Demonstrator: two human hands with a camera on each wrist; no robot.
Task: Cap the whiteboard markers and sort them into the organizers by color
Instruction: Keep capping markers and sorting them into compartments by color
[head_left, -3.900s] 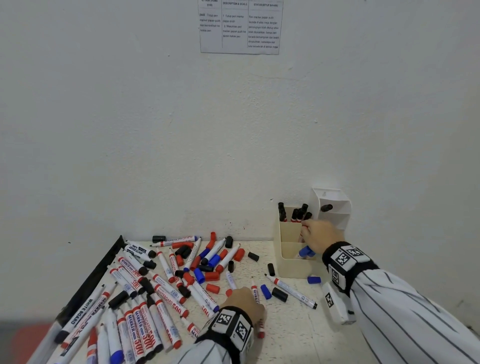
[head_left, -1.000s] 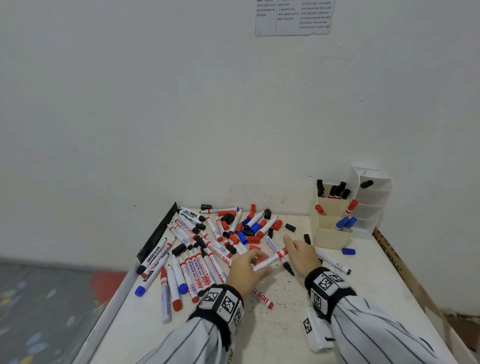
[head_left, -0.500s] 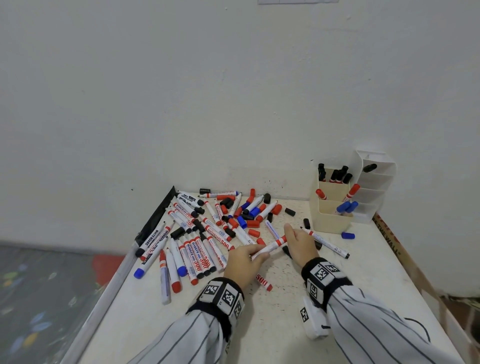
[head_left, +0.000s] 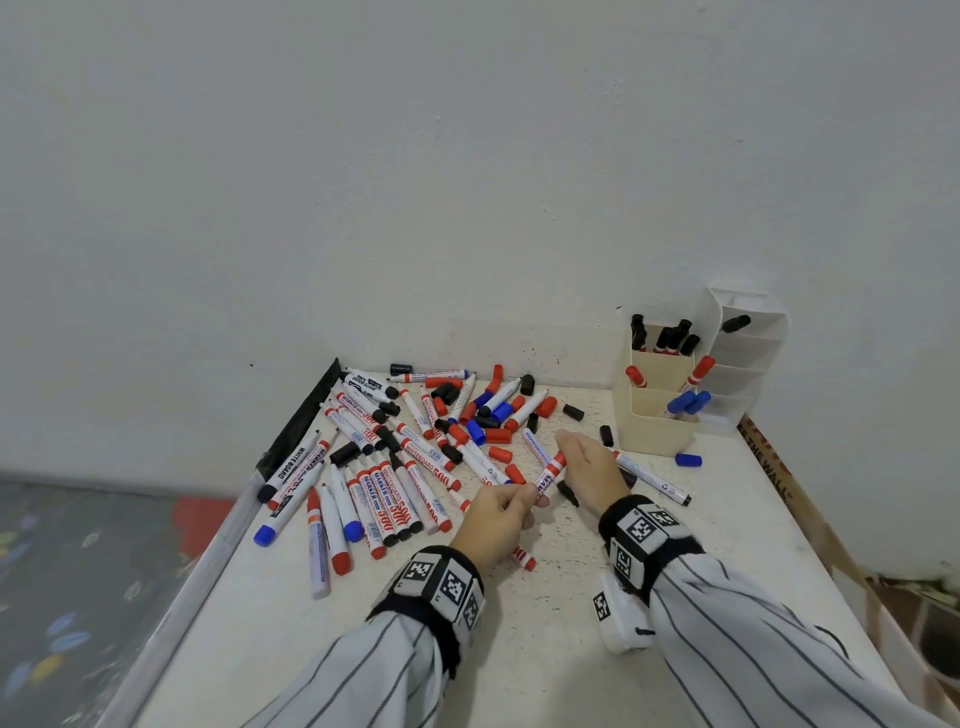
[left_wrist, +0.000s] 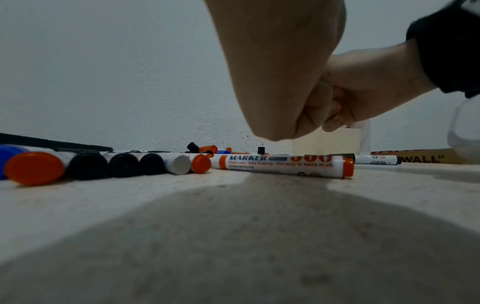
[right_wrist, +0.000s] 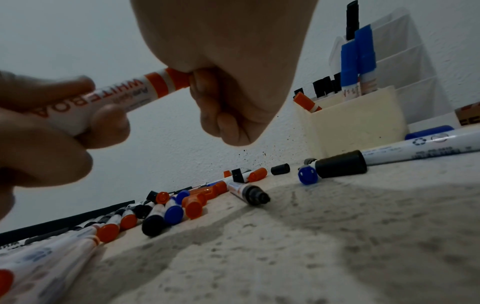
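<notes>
The left hand (head_left: 500, 512) grips the white barrel of a red whiteboard marker (head_left: 550, 472), held above the counter (head_left: 545, 623), while the right hand (head_left: 592, 465) pinches its red cap end. Behind stand two plastic organizers (head_left: 654, 415), cream and white, holding black, two red and two blue markers; many loose markers and caps (head_left: 410, 447) litter the speckled counter.

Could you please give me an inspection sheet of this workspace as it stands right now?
Surface: white speckled table, bare near the person.
Job's things: red marker held above the table; beige organizer holds black, red and blue markers in separate compartments; white organizer beside it holds one black marker.
Clutter: pile of markers and loose caps; blue cap by the beige organizer.
Grippers: left hand grips the marker's barrel; right hand pinches its red end.
Cables: nothing seen.
Surroundings: white wall.
</notes>
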